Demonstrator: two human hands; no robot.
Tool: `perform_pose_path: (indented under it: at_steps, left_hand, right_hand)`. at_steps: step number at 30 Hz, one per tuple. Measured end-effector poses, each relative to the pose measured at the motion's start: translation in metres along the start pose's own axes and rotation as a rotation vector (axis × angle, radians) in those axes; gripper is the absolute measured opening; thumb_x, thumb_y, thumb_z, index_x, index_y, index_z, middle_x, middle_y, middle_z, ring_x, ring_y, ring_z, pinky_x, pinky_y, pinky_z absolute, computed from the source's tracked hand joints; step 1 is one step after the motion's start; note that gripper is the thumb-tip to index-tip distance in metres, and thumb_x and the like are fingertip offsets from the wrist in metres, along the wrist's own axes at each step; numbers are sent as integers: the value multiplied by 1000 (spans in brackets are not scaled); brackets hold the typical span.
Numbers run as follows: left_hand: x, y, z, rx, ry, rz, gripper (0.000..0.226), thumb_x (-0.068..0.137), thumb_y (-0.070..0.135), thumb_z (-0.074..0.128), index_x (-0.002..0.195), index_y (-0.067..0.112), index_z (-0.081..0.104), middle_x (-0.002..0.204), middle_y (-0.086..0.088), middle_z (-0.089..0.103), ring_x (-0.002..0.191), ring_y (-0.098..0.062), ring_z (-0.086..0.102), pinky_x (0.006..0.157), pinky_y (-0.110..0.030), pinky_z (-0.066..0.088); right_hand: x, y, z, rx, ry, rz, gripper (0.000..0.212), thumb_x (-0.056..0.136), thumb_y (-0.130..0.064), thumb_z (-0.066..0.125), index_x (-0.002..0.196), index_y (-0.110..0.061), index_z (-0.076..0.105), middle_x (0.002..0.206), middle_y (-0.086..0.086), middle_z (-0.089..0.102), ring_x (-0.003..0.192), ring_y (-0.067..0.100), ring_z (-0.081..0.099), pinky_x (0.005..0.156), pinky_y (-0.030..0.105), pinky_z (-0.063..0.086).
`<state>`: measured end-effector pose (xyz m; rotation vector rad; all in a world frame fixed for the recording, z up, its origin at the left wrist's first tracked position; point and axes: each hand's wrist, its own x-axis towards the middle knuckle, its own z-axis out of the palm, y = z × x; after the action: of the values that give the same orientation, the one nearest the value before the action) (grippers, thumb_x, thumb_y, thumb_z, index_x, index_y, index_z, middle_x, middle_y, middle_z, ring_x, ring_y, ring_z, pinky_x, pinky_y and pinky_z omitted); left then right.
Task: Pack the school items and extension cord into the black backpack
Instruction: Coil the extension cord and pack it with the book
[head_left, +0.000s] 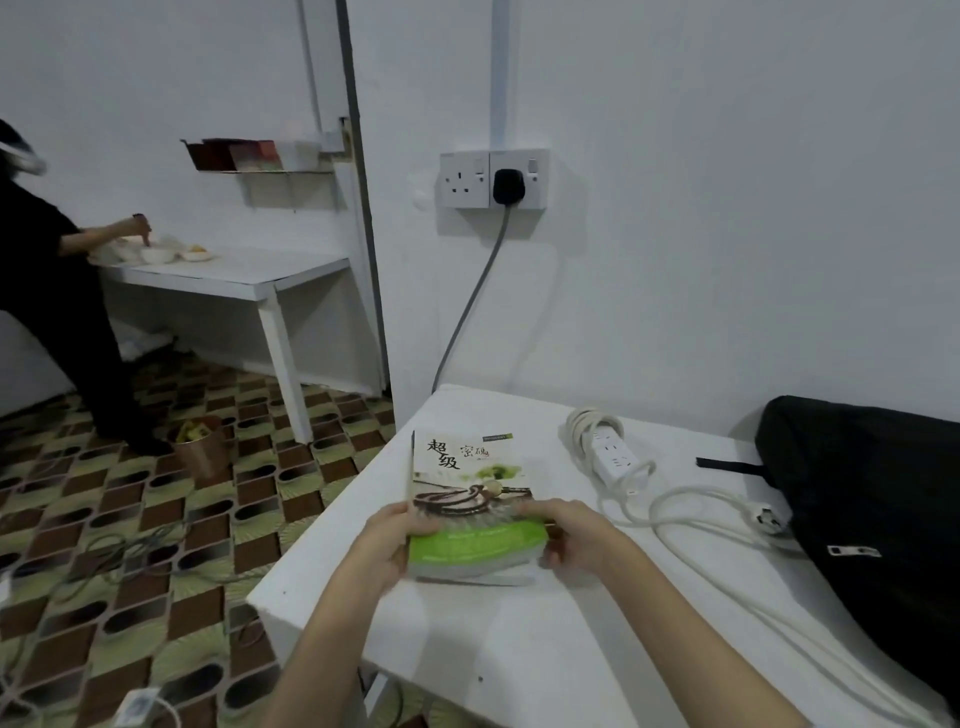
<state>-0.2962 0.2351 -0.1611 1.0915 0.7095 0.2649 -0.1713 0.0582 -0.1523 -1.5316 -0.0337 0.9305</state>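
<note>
A thick book (470, 499) with a white and green cover lies on the white table (467, 649). My left hand (392, 535) grips its near left edge, thumb on the cover. My right hand (571, 530) holds its near right edge with curled fingers. A thin dark stick, perhaps a pencil (412, 462), runs along the book's left side. The white extension cord (613, 457) lies to the right, its cable partly coiled around the strip and its plug (763, 517) near the black backpack (872, 509). The backpack lies flat at the table's right end.
A wall socket (493, 179) with a black plug and grey cable sits behind the table. At the left, a person in black stands at another white table (234, 275) with bowls. A copper bin (200, 447) and loose cables lie on the patterned floor.
</note>
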Motion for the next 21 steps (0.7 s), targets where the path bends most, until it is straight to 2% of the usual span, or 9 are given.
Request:
perform_pose_path:
  at_steps: [1, 4, 7, 8, 10, 13, 15, 18, 21]
  left_hand:
    - [-3, 1, 1, -27, -51, 8, 41, 73, -18, 59, 111, -4, 56, 95, -21, 68, 78, -31, 68, 55, -33, 58]
    - [-13, 3, 7, -73, -194, 63, 42, 74, 0, 63, 115, 9, 56, 108, -17, 66, 93, -32, 64, 68, -36, 57]
    - [-23, 19, 21, -22, -330, 171, 42, 77, 19, 65, 119, 14, 62, 114, -12, 67, 103, -29, 63, 79, -36, 54]
    - [-25, 28, 26, 10, -343, 227, 44, 72, 25, 71, 114, 14, 65, 110, -12, 69, 100, -27, 65, 79, -34, 56]
    - [-27, 46, 42, 71, -353, 297, 62, 45, 35, 91, 99, 11, 72, 98, -15, 71, 85, -23, 70, 68, -29, 58]
    - [-26, 66, 71, 223, -425, 345, 68, 17, 39, 94, 77, 12, 76, 78, -12, 73, 65, -18, 69, 57, -22, 54]
    - [-27, 73, 98, 348, -508, 339, 60, 19, 36, 93, 71, 14, 76, 71, -8, 72, 60, -16, 68, 54, -21, 52]
    - [-30, 73, 145, 503, -636, 315, 32, 37, 13, 88, 66, 14, 76, 66, -5, 71, 58, -14, 66, 54, -20, 51]
    - [-36, 65, 190, 635, -761, 324, 23, 47, 16, 83, 69, 16, 76, 74, -7, 73, 66, -16, 68, 61, -22, 53]
  right_hand:
    - [-6, 0, -4, -41, -13, -27, 31, 61, -27, 81, 82, -11, 66, 59, 3, 52, 49, 14, 38, 43, 20, 20]
    - [-27, -5, -20, -176, 2, -102, 55, 56, -61, 77, 87, -17, 67, 67, 2, 57, 48, 12, 43, 47, 19, 28]
    - [-49, -15, -47, -233, 66, -223, 60, 71, -61, 65, 112, -19, 55, 79, 1, 64, 56, 12, 54, 50, 22, 37]
    - [-56, -19, -60, -229, 125, -284, 60, 72, -60, 64, 114, -20, 49, 90, 3, 64, 65, 15, 59, 55, 25, 43]
    - [-74, -22, -91, -195, 190, -387, 67, 61, -65, 67, 106, -18, 52, 104, 6, 61, 81, 18, 61, 64, 29, 50]
    - [-98, -12, -127, -245, 134, -402, 89, 37, -80, 73, 102, -19, 63, 102, 3, 68, 88, 14, 62, 70, 28, 50]
    - [-113, 2, -144, -180, 53, -409, 87, 37, -73, 79, 98, -14, 63, 95, -3, 71, 86, 10, 66, 72, 25, 50]
    - [-137, 12, -153, -113, -85, -372, 77, 49, -50, 87, 112, -12, 61, 110, 5, 71, 102, 22, 67, 81, 29, 53]
    - [-156, 20, -168, -93, -66, -374, 76, 48, -37, 91, 113, -12, 59, 107, 10, 71, 100, 28, 67, 81, 35, 55]
